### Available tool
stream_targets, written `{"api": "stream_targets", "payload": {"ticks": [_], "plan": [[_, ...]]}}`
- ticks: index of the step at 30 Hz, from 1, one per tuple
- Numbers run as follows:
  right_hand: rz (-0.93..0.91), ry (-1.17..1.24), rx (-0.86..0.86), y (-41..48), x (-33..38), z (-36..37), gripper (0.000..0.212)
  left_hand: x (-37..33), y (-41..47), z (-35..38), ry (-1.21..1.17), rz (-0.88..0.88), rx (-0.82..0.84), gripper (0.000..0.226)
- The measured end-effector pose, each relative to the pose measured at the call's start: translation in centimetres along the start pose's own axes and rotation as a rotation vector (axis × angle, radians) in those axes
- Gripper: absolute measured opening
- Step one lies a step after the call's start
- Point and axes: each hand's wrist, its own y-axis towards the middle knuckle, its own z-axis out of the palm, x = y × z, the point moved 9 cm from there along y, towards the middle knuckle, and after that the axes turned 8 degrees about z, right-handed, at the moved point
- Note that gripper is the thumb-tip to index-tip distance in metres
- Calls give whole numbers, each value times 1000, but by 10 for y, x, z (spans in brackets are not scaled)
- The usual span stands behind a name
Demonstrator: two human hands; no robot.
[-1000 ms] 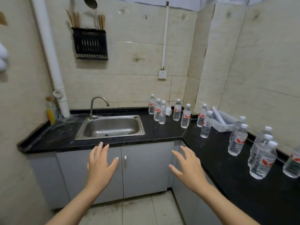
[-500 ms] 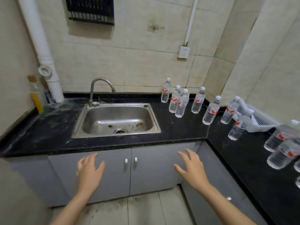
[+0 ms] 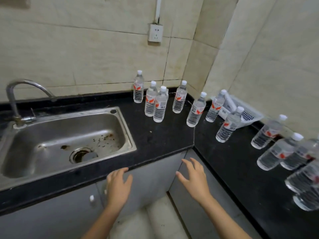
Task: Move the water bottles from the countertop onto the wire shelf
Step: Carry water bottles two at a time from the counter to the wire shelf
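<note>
Left hand (image 3: 119,185): empty, fingers straight and spread, palm down, fingertips at the countertop (image 3: 164,137) edge; cannot tell if they touch it
Right hand (image 3: 193,180): empty, fingers loosely spread, palm down, in front of the cabinet (image 3: 151,180) below the countertop's inner corner, well apart from the bottles
Bottles (image 3: 159,106): all standing on the countertop, white caps on; a cluster at the back right of the sink (image 3: 69,138), more along the right-hand stretch, the nearest ones blurred
Basket (image 3: 250,114): white, in the corner behind the bottles
Tap (image 3: 12,94): at the sink's back left
Socket (image 3: 155,34): on the wall (image 3: 86,57) above the cluster
</note>
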Motion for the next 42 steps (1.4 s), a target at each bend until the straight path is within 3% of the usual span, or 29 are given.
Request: {"api": "stream_targets", "payload": {"ticks": [8,11,15,19,25,28,33,37,42], "plan": [[-25,99,59,114,-11,-9,54,-63,85,86,21,2,-4,32],[-46,126,48,156,0,-13,69,-67,105,97,-25,-47,-57,30],[-88,172,106,201,20,7,56,-53,122,104,-36,-127,-102,30],[-124,282,144,243,50,23,63,-47,174,96,-36,-122,-179,32],[-72,369,-15,316,91,28,58,-60,275,95,-96,-105,-224,40],[36,401,-132,345,109,27,68,-57,315,110,-161,-128,-184,45],[158,185,-295,384,121,21,86,-67,364,144,-219,-109,-66,61],[100,287,-112,424,106,27,70,-81,393,160,-279,-66,-3,78],[-80,618,287,456,97,21,72,-101,418,170,-324,-14,30,95]]}}
